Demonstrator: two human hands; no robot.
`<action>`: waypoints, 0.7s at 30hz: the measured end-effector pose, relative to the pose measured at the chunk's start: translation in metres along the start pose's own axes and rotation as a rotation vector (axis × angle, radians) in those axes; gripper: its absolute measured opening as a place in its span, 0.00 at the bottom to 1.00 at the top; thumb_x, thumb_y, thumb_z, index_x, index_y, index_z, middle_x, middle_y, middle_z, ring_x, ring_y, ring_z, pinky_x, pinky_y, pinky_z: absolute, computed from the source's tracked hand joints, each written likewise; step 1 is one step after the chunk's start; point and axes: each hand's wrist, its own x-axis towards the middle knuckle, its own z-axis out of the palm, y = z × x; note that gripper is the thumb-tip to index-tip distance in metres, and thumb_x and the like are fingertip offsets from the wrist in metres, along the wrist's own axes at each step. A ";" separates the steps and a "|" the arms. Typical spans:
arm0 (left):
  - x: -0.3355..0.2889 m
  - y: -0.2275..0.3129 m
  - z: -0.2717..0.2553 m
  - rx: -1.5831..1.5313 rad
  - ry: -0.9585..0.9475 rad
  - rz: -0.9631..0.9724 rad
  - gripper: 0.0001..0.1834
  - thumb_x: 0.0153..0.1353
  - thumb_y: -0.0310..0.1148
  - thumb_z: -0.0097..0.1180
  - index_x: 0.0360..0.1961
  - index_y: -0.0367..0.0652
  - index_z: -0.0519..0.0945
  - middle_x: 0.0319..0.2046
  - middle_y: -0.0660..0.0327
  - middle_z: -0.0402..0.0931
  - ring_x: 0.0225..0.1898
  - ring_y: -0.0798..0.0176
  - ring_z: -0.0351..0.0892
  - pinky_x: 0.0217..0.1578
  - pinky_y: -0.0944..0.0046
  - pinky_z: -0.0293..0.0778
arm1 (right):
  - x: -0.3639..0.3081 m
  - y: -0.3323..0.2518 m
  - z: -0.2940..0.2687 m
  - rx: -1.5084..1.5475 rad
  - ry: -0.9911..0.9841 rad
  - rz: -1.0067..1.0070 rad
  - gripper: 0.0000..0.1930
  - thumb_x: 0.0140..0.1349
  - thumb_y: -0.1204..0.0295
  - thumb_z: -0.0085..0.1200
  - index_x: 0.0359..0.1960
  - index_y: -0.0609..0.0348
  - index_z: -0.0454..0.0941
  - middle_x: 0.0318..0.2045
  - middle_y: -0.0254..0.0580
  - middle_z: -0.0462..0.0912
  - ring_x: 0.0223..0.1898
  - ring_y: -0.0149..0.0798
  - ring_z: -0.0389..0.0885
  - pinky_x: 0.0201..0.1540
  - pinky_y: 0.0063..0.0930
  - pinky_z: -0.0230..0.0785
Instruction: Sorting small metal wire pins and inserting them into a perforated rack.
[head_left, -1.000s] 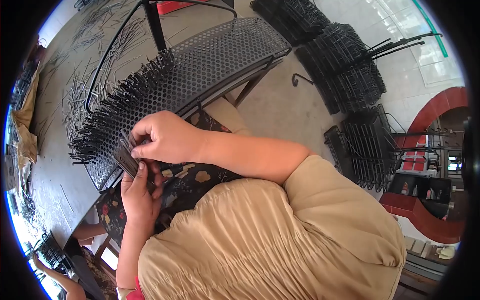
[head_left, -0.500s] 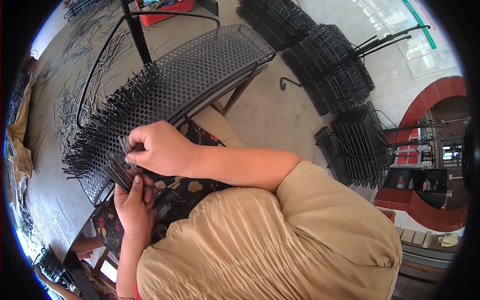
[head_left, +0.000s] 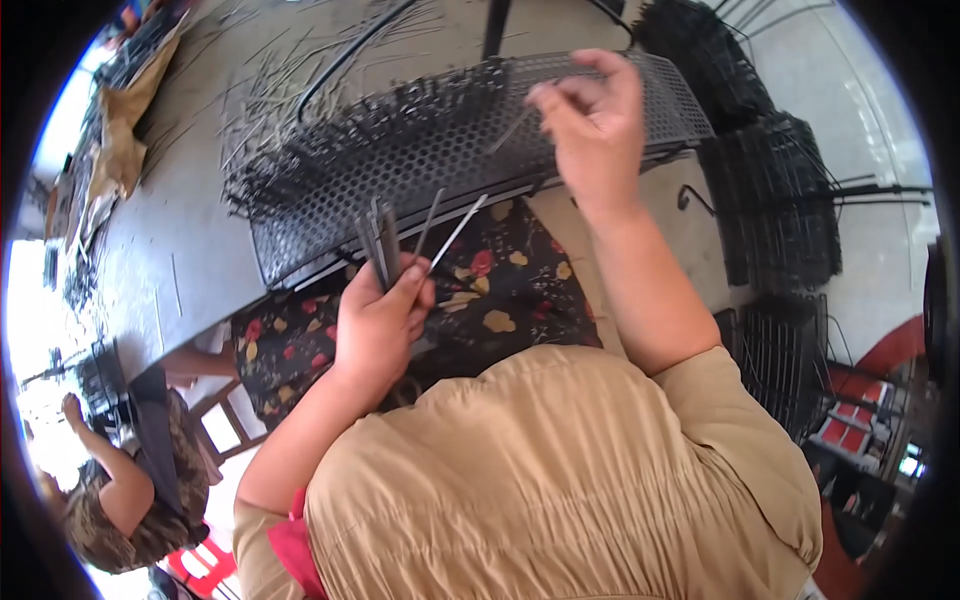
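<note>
Left hand (head_left: 378, 325) sits near us, low and left of centre, clenched around a bundle of thin dark rods (head_left: 385, 245). We see the rods fan upward out of the fist; two or three lean right, the paler one furthest. Their tips reach the near edge of the perforated panel (head_left: 420, 160).

Right hand (head_left: 592, 130) is raised further off and to the right, over the panel's right half. Thumb and forefinger pinch a single rod (head_left: 515, 128), which slants down-left from the fingertips toward the holes. We can't tell whether its tip is in a hole or just above the sheet.

The panel is a curved black sheet full of small holes, lying across the middle of the view. Its left half bristles with rods already stuck through it; the right half under the right hand is mostly bare.

Floral cloth (head_left: 500, 290) covers the lap between the hands and the tan shirt. Loose rods lie scattered on the grey table (head_left: 150, 280) beyond and left of the panel. Stacks of black wire racks (head_left: 775, 200) stand to the right. Another person (head_left: 120, 490) sits at lower left, well apart.
</note>
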 end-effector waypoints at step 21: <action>-0.001 0.006 0.001 -0.006 0.036 -0.013 0.03 0.69 0.28 0.51 0.40 0.42 0.74 0.23 0.67 0.73 0.16 0.78 0.61 0.15 0.76 0.54 | 0.031 0.017 0.028 -0.578 -0.113 -0.836 0.16 0.49 0.79 0.67 0.42 0.53 0.82 0.29 0.34 0.84 0.29 0.37 0.80 0.37 0.27 0.72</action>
